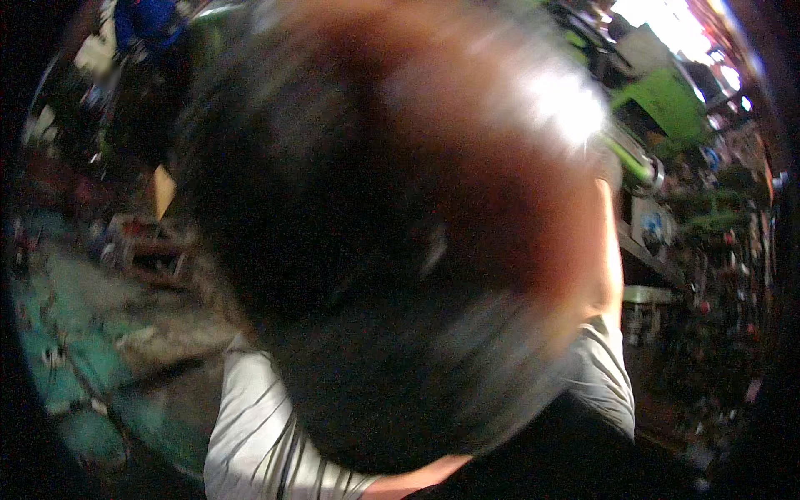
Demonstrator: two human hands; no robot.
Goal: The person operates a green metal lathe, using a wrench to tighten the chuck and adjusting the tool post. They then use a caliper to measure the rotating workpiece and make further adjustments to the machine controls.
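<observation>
A blurred dark mass (pixel 392 250) close to the lens blocks the view above a striped sleeve (pixel 250 425); neither hand's state nor nearness can be told.

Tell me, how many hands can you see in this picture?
0. No hand shows clearly. A big blurred dark and reddish shape fills the middle, with white striped sleeves below it at lower left and lower right. Hands may be hidden behind the blur.
</observation>
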